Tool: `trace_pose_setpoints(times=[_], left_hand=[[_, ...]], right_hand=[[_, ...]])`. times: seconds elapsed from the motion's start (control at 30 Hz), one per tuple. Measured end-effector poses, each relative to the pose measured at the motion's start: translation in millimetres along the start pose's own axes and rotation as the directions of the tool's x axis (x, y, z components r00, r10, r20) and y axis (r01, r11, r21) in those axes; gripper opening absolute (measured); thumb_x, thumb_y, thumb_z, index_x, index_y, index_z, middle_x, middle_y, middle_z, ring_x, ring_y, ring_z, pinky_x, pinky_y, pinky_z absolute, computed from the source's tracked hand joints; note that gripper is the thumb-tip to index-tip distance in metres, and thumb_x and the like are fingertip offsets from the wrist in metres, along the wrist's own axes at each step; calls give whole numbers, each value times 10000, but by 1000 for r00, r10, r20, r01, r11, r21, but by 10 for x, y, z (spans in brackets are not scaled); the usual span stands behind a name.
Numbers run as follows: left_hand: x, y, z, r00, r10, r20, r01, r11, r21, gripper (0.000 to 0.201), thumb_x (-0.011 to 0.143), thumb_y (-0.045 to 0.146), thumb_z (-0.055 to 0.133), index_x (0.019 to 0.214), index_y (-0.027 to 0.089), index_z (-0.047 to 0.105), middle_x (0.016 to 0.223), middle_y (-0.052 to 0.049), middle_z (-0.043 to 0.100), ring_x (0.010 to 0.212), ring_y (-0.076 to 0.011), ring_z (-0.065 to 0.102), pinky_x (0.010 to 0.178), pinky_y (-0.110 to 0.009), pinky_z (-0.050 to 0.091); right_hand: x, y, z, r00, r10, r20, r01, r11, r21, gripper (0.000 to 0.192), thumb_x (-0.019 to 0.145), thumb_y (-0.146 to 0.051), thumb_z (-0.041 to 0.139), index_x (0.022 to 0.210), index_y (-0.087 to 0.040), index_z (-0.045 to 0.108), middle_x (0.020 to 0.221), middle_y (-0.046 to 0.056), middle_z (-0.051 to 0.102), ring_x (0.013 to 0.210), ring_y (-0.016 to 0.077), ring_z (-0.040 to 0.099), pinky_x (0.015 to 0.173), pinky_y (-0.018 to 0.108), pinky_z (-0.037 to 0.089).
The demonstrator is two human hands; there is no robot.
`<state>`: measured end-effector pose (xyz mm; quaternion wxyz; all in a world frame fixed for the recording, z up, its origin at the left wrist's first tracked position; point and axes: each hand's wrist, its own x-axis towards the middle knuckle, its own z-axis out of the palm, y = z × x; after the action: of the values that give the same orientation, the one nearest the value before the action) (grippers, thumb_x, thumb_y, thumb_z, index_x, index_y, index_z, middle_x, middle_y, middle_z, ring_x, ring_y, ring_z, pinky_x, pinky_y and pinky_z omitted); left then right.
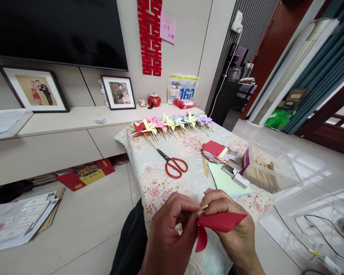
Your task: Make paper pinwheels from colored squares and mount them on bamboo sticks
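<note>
Near the front of the table, my left hand (173,229) pinches a thin wooden stick (203,208), whose end pokes out between my hands. My right hand (233,229) is closed on a red paper pinwheel (222,222), its folded blades sticking out to the right and below. The stick's end and the pinwheel's centre meet at my fingertips; whether they are joined is hidden. Beyond my hands lie red-handled scissors (176,167), spread apart. To their right are a stack of coloured paper squares (215,151), loose sticks (205,166) and light green sheets (220,177).
Finished pinwheels (169,123) on sticks line the table's far end. A clear plastic bin (283,172) with many wooden sticks stands at the right edge, small boxes (235,175) beside it. A white cabinet (74,126) runs along the wall. Cables (318,219) lie on the floor at right.
</note>
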<state>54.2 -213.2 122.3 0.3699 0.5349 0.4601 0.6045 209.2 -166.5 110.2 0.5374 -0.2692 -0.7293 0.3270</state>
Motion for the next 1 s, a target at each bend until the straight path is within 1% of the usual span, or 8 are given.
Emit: trace_pose_setpoints(times=[0.1,0.17,0.3,0.37,0.43,0.6,0.77,1.0], left_hand=[[3,-6,16,994,-108,17,110,985,-136,48,847,213,669,808,201,695,798,-24,658,705,-145,623,635,-240,511],[21,-4,25,979,-200,40,204,949,-239,58,802,227,722,771,190,690,758,-19,659,669,-135,606,606,-229,496],[54,12,41,915,-390,102,396,824,-404,162,674,185,835,721,168,681,645,6,641,594,-103,554,555,-193,446],[55,19,49,883,-454,115,452,763,-462,209,634,180,872,723,160,683,630,9,646,580,-95,544,544,-183,433],[47,19,55,868,-484,113,469,723,-506,234,615,192,892,723,153,689,632,5,657,581,-92,543,542,-178,428],[24,-31,46,875,-468,119,456,718,-526,226,626,197,895,735,151,701,644,2,659,603,-91,541,558,-175,427],[34,-67,29,910,-398,115,403,785,-471,164,691,195,851,733,154,698,664,1,650,624,-93,548,587,-180,441],[48,-55,28,963,-267,45,265,894,-360,131,744,227,784,719,155,678,666,-10,642,615,-101,570,573,-178,464]], right_hand=[[10,-10,-5,1000,-1,2,1,1000,-2,90,869,-153,726,847,-240,724,860,27,700,813,179,681,708,280,564],[12,-15,-4,1000,3,3,-3,1000,5,86,874,-157,723,846,-238,721,861,27,701,806,176,680,701,277,562],[11,-26,13,1000,9,-12,-9,1000,10,100,879,-148,715,830,-236,709,857,23,701,805,171,679,693,269,556],[14,-34,23,1000,10,-14,-10,1000,4,109,881,-144,709,820,-235,702,857,18,699,812,167,679,711,267,557],[21,-44,29,1000,9,-13,-9,1000,-7,118,883,-137,704,813,-233,697,856,12,697,805,158,678,727,262,557],[36,-64,24,1000,-21,-4,21,1000,-14,122,881,-124,699,828,-233,705,853,11,697,799,151,678,699,243,557],[54,-71,19,999,-43,-3,43,999,-16,102,894,-152,698,826,-227,710,844,18,702,798,155,684,687,241,562],[83,-105,19,995,-96,3,96,995,-36,143,933,-232,681,793,-210,702,794,16,711,768,148,689,752,262,571]])
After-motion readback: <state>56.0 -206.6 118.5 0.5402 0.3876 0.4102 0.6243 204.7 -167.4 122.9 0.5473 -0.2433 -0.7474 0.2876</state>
